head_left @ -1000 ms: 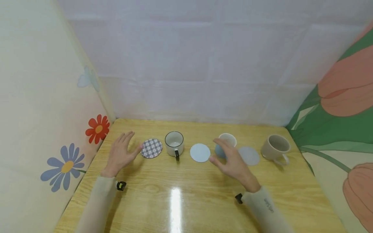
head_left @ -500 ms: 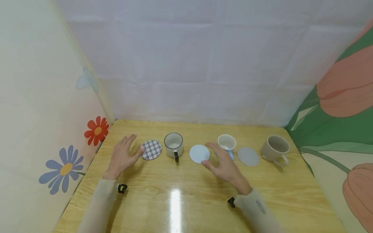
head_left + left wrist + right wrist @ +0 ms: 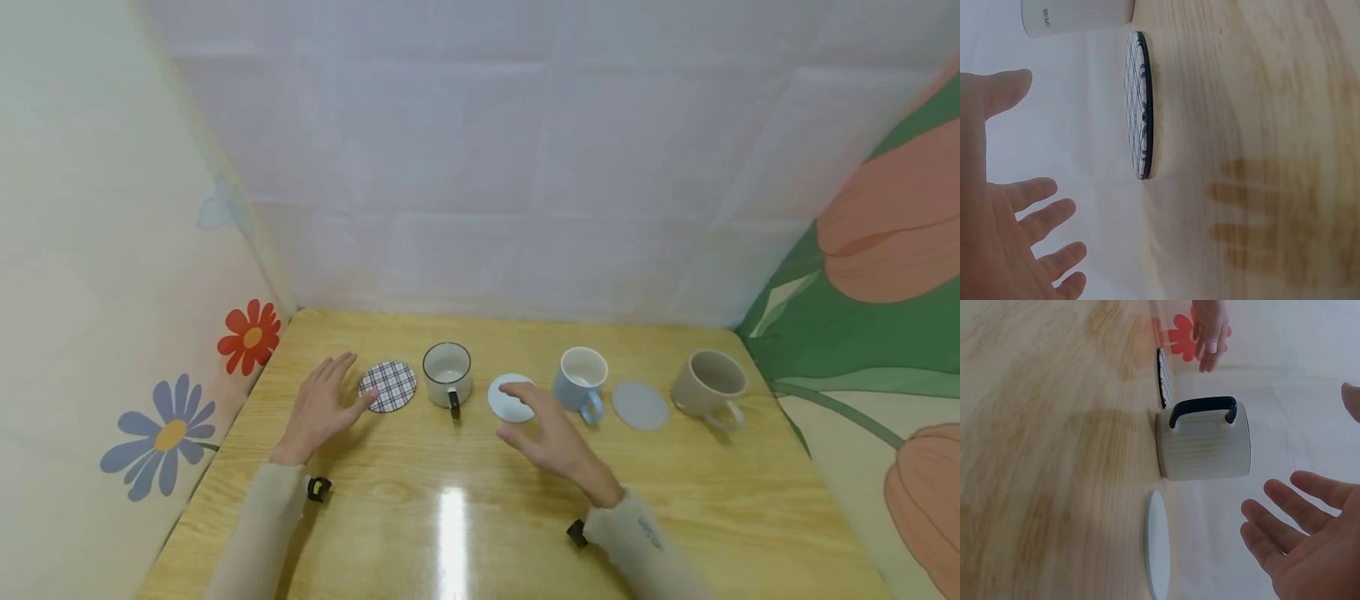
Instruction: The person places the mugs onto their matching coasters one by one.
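Observation:
My left hand [image 3: 318, 410] hovers over the table's left side with fingers spread, holding nothing. Its thumb tip overlaps the edge of the plaid coaster [image 3: 388, 387] in the head view; the left wrist view shows a gap between them. The right hand [image 3: 551, 437] hangs above the table, also holding nothing, and partly covers the pale blue coaster [image 3: 504, 406]. Between the two hands stands a white mug [image 3: 447, 373] with a black rim and black handle. In the right wrist view, this ribbed mug [image 3: 1210, 447] stands apart from the fingers [image 3: 1272, 528].
Right of the pale blue coaster stands a light blue mug [image 3: 577, 390]. A grey coaster [image 3: 640, 406] lies beyond it, then a beige mug [image 3: 705, 385] near the right end of the wooden table [image 3: 390, 517]. A white cloth wall [image 3: 465, 183] rises behind.
My right hand has moved left, from in front of the light blue mug to over the pale blue coaster, uncovering that mug and its handle. The left hand has shifted slightly right.

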The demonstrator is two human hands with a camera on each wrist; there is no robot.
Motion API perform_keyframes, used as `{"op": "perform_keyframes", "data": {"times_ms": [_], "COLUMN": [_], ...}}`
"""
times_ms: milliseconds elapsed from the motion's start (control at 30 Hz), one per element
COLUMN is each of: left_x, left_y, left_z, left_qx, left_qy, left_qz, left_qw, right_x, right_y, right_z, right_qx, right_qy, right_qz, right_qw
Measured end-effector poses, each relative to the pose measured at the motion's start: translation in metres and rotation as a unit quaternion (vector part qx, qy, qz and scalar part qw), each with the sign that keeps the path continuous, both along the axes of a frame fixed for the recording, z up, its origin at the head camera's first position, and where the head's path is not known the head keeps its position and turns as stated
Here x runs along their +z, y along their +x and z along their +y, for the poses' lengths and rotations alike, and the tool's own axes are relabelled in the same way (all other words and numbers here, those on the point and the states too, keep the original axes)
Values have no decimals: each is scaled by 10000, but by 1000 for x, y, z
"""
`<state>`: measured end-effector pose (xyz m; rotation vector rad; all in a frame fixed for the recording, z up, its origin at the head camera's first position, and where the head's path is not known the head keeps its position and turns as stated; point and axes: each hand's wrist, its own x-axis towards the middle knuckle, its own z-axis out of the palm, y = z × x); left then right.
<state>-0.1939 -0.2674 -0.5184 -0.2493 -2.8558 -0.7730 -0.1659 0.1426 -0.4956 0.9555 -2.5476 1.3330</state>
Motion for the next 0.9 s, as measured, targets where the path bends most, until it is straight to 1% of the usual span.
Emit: {"op": "perform_keyframes", "data": {"times_ms": [167, 300, 467, 600, 700, 900], "left_x": [0, -2, -7, -13, -16, -20], "left_y": [-1, -1, -1, -1, -1, -2], "left_z": [1, 2, 5, 6, 6, 5], "left_qx": [-8, -20, -72, -108, -106, -84], "left_qy": [18, -10, -104, -183, -206, -219], "left_qz": [-114, -191, -304, -243, -218, -334], "left_qw": [9999, 9998, 9995, 9995, 9995, 9992], "right_x": [-4, -7, -11, -13, -12, -10], "right_y": [-1, -2, 1, 2, 3, 6], "right_z": [-6, -10, -14, -17, -19, -25], "right_qx": [128, 177, 133, 149, 184, 235], "right_qy": [-82, 0, 154, 217, 192, 299], "right_qz": [-67, -120, -268, -342, -343, -410], "right_qw": [9999, 9998, 9994, 9991, 9991, 9984]}}
